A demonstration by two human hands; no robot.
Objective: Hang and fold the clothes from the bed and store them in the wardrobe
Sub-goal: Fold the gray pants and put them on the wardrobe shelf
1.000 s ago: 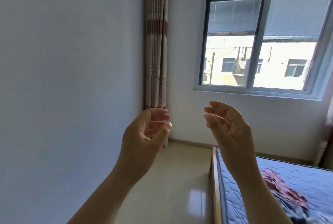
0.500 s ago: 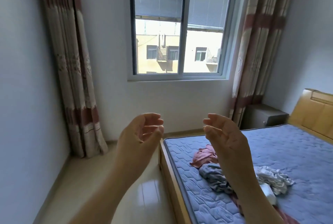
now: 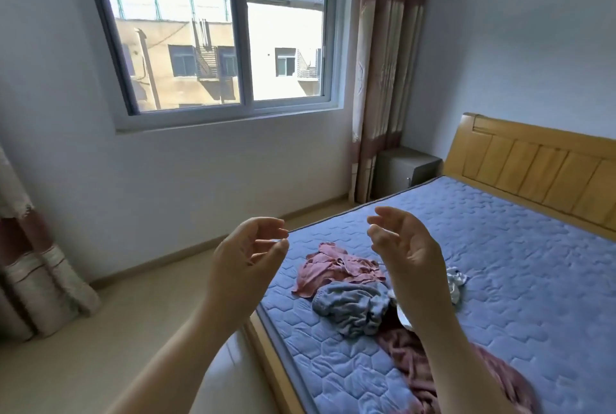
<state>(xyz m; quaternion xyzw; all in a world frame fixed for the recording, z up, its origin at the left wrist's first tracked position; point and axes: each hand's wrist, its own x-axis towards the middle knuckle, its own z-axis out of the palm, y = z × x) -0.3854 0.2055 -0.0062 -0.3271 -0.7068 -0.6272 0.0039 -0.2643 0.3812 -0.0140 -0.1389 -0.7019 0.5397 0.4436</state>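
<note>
Over the last second our view has swung right, away from the bare wall and across the window (image 3: 213, 30), so that the bed (image 3: 500, 247) now fills the right side. The clothes (image 3: 353, 305), only glimpsed at the edge before, lie in plain sight in a loose heap on the mattress near its window-side edge. A pink garment (image 3: 336, 268) lies farthest from us, touching a grey garment (image 3: 346, 307); a white garment (image 3: 455, 283) is partly hidden behind our right forearm; a darker pink garment (image 3: 413, 353) trails toward us. We judge the task is only starting; nothing is hung or folded, and the wardrobe is not in view.

Our left hand (image 3: 246, 257) and right hand (image 3: 403, 247) have kept their pose through the turn; both are raised in front of us, palms facing each other and well apart, fingers loosely curled. The grip of each is released, with nothing in either. The left hand hangs over the floor beside the bed's edge; the right hand hovers above the heap, clear of it.
</note>
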